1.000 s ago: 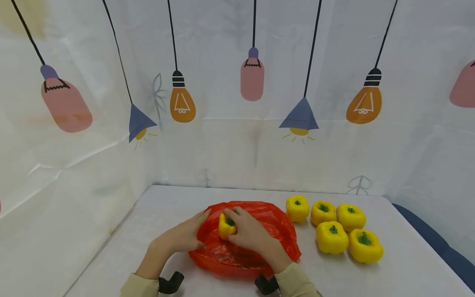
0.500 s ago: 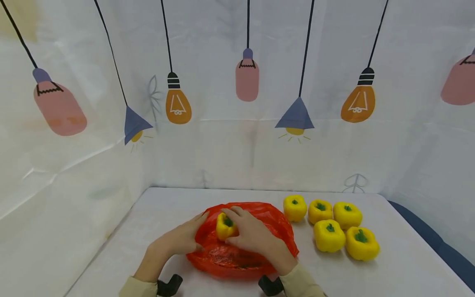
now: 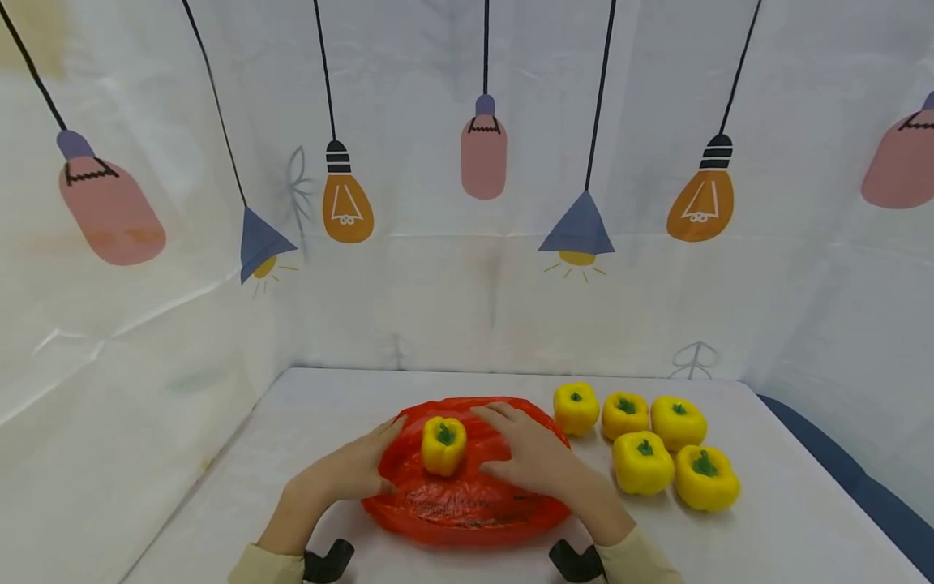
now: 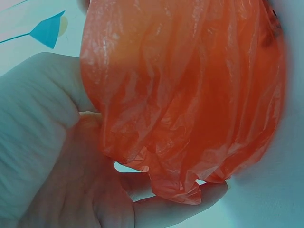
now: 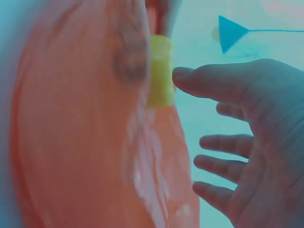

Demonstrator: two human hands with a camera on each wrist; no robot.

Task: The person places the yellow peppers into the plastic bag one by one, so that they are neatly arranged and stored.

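A yellow bell pepper (image 3: pixel 443 446) stands stem up on a bulging red plastic bag (image 3: pixel 467 507) in the middle of the table. My left hand (image 3: pixel 357 462) grips the bag's left side. In the left wrist view its fingers (image 4: pixel 175 206) lie along the outside of crumpled plastic, while the bag hides part of the thumb. To the right of the pepper hovers my right hand (image 3: pixel 543 458), fingers spread and holding nothing. In the right wrist view the thumb tip (image 5: pixel 183 78) appears close beside the pepper (image 5: pixel 161 71); whether they touch I cannot tell.
Several more yellow bell peppers (image 3: pixel 644 464) stand grouped on the white table (image 3: pixel 321 405), right of the bag. Behind rises a white curtain (image 3: pixel 409 308) with printed lamps. Something dark blue (image 3: pixel 824 446) shows past the table's right edge.
My right hand has let go of the bell pepper and drawn back to the right. The pepper now stands upright on the bag. The left hand keeps its place; the view has shifted slightly.
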